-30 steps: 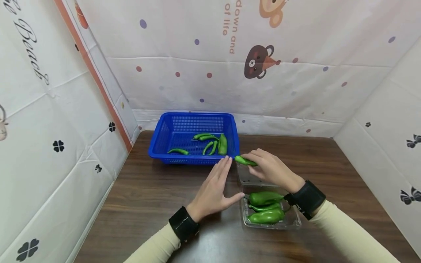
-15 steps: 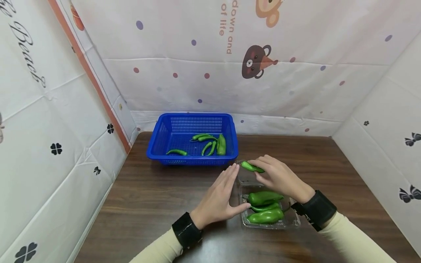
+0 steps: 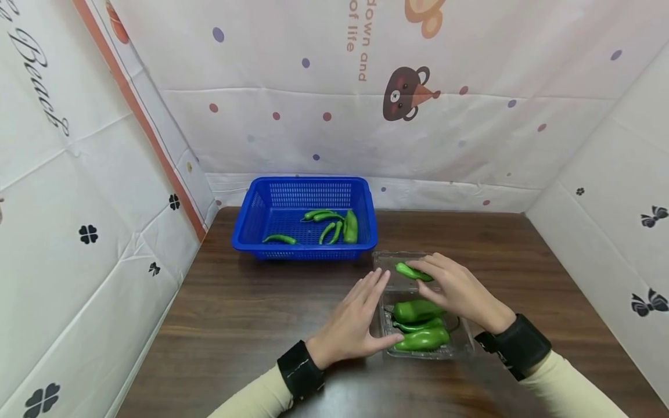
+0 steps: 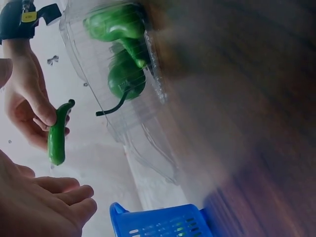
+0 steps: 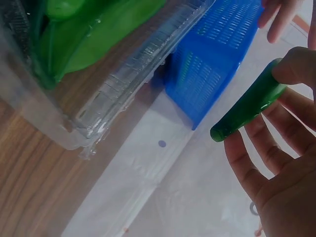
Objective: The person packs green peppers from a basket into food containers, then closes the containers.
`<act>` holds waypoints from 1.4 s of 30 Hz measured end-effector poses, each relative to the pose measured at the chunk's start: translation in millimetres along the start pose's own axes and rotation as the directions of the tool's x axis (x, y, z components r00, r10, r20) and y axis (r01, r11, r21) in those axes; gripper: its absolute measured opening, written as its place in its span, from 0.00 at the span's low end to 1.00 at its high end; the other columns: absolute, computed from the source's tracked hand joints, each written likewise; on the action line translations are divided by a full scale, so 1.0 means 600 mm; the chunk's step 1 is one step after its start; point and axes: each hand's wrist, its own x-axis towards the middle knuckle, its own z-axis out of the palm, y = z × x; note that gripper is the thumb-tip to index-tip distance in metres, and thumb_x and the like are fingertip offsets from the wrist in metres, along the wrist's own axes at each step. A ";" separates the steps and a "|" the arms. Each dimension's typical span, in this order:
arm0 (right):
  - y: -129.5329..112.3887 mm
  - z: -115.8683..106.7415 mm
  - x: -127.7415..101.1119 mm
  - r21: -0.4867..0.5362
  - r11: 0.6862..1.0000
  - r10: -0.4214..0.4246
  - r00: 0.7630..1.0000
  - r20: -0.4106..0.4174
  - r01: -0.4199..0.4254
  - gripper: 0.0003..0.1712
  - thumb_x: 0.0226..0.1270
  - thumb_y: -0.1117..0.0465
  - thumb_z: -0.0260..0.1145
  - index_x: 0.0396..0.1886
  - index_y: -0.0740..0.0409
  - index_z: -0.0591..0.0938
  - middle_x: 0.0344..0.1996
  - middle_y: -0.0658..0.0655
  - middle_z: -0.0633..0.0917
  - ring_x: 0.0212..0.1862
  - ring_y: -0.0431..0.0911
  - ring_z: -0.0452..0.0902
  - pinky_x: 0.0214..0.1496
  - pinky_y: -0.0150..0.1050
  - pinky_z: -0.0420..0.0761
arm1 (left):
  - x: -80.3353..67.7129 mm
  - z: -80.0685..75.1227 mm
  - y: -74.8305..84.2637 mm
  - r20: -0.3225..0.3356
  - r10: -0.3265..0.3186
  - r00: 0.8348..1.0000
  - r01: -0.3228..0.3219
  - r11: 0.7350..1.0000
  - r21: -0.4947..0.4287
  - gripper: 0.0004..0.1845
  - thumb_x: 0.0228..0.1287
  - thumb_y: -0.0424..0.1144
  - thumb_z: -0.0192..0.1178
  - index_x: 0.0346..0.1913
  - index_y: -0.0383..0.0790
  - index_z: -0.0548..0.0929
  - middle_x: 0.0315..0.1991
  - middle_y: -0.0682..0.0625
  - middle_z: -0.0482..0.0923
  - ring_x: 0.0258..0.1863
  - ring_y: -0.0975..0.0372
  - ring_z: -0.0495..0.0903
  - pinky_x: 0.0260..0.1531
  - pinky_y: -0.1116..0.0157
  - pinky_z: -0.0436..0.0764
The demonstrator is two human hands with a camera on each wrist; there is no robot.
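Note:
My right hand [image 3: 462, 290] pinches a small green chili pepper [image 3: 413, 271] between thumb and fingers, above the lid side of a clear plastic clamshell box [image 3: 462, 346]. In the right wrist view the held chili pepper [image 5: 249, 106] lies slanted along the fingers. Several larger green peppers [image 3: 422, 339] sit in the near half of the box. My left hand [image 3: 350, 322] is spread with straight fingers at the box's left side, its thumb over the edge by the peppers; whether it touches them I cannot tell. In the left wrist view the left hand [image 4: 47, 202] holds nothing.
A blue plastic basket [image 3: 305, 253] stands at the back left of the brown wooden table [image 3: 235, 325], with several green peppers [image 3: 351, 227] inside. White printed sheets [image 3: 292, 133] enclose the table at the back and sides.
My right hand has carried the chili pepper away from the basket's corner, rightward and toward me, over the box. The left hand has shifted slightly right and nearer.

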 end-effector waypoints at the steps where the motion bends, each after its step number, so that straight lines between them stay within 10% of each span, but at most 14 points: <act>1: -0.001 -0.001 -0.002 -0.005 1.000 0.000 1.000 -0.003 0.000 0.37 0.81 0.38 0.42 0.60 0.61 0.83 0.48 0.55 0.85 0.46 0.46 0.81 0.40 0.45 0.84 | -0.001 0.001 0.001 0.005 0.000 1.000 0.000 1.000 -0.002 0.62 0.61 0.68 0.66 0.83 0.40 0.41 0.82 0.38 0.47 0.80 0.47 0.52 0.76 0.52 0.57; 13: -0.011 -0.001 -0.023 0.003 1.000 0.009 1.000 0.002 -0.009 0.35 0.81 0.39 0.43 0.60 0.60 0.84 0.47 0.54 0.85 0.48 0.47 0.82 0.42 0.48 0.86 | -0.008 0.007 0.006 0.060 0.005 0.998 -0.004 1.000 -0.013 0.63 0.59 0.69 0.66 0.83 0.37 0.44 0.81 0.39 0.50 0.80 0.49 0.52 0.77 0.55 0.57; 20: -0.013 0.000 -0.028 0.013 1.000 0.006 1.000 0.004 -0.006 0.21 0.74 0.54 0.63 0.60 0.61 0.84 0.47 0.53 0.85 0.48 0.47 0.82 0.47 0.50 0.86 | -0.011 0.011 0.006 0.061 0.024 0.998 -0.024 1.000 0.003 0.64 0.59 0.70 0.66 0.82 0.33 0.46 0.81 0.37 0.50 0.81 0.50 0.49 0.77 0.54 0.57; 25: -0.016 0.004 -0.030 0.013 1.000 0.016 1.000 0.007 -0.016 0.28 0.81 0.44 0.52 0.59 0.60 0.84 0.47 0.52 0.85 0.49 0.46 0.83 0.59 0.59 0.80 | -0.014 0.014 0.005 0.067 0.028 0.997 -0.029 0.999 0.013 0.64 0.58 0.70 0.66 0.82 0.32 0.48 0.80 0.35 0.52 0.80 0.49 0.51 0.76 0.53 0.58; 27: -0.017 0.004 -0.032 0.011 1.000 0.019 1.000 0.008 -0.019 0.32 0.81 0.41 0.47 0.59 0.60 0.84 0.47 0.52 0.85 0.47 0.45 0.82 0.56 0.56 0.82 | -0.015 0.016 0.004 0.074 0.024 0.997 -0.025 1.000 0.013 0.64 0.58 0.71 0.66 0.82 0.32 0.48 0.80 0.35 0.52 0.80 0.49 0.51 0.76 0.53 0.58; 34: -0.020 0.006 -0.040 0.014 1.000 0.025 0.999 0.027 -0.025 0.27 0.59 0.66 0.73 0.60 0.59 0.84 0.45 0.51 0.84 0.42 0.40 0.78 0.40 0.42 0.83 | -0.017 0.023 0.000 0.083 0.030 0.996 -0.031 0.999 0.019 0.64 0.58 0.71 0.66 0.81 0.31 0.49 0.80 0.34 0.52 0.80 0.48 0.52 0.75 0.51 0.60; 42: -0.023 0.010 -0.048 0.029 0.999 0.030 0.997 0.065 -0.032 0.20 0.73 0.57 0.66 0.60 0.59 0.83 0.47 0.52 0.84 0.43 0.40 0.79 0.38 0.39 0.82 | -0.021 0.027 -0.001 0.108 0.026 0.994 -0.029 0.999 0.024 0.64 0.59 0.71 0.65 0.82 0.31 0.48 0.80 0.34 0.53 0.79 0.46 0.54 0.76 0.51 0.59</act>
